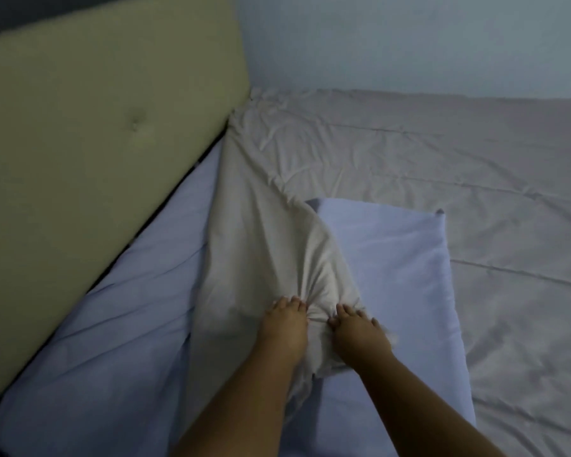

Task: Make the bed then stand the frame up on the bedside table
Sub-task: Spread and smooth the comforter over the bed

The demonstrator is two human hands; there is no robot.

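Head view: bunching the blanket (277,225) corner beside the pillow (393,258), left hand (285,324) and right hand (360,334) both clamping it, next probably pulling toward the headboard (96,127); frame unseen.

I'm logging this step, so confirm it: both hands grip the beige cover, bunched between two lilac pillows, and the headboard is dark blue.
One detail is wrong: the headboard is pale olive-green, not dark blue, as the head view shows. The rest holds: the left hand and right hand both grip the beige cover, bunched between two lilac pillows.
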